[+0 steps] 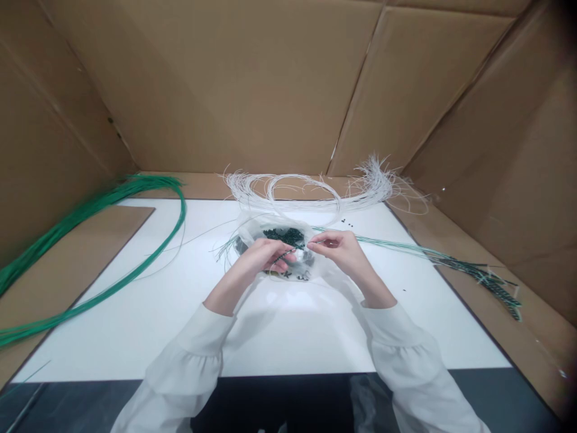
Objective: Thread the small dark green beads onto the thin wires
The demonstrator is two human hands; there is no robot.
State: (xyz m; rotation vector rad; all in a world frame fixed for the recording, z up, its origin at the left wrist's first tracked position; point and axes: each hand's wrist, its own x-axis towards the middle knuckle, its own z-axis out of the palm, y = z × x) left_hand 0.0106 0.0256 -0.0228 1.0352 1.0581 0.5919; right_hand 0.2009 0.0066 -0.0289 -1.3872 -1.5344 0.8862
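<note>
My left hand [273, 254] is closed on a thin beaded strand [283, 256], dark with light specks, above a clear plastic bag [252, 225]. Dark green beads [283, 236] lie in a heap inside the bag. My right hand [333, 243] pinches with thumb and forefinger just to the right of the left fingertips. What sits in that pinch is too small to make out. A thin wire trails leftward from near the bag across the white board. Part of the bag is hidden behind both hands.
Green wires [180, 222] curve along the left side. A coil of white wires [306, 201] lies at the back. On the right, green wires end in dark beaded strands [496, 285]. Cardboard walls [234, 90] enclose the white board [297, 337]. Loose beads [347, 222] lie behind my right hand.
</note>
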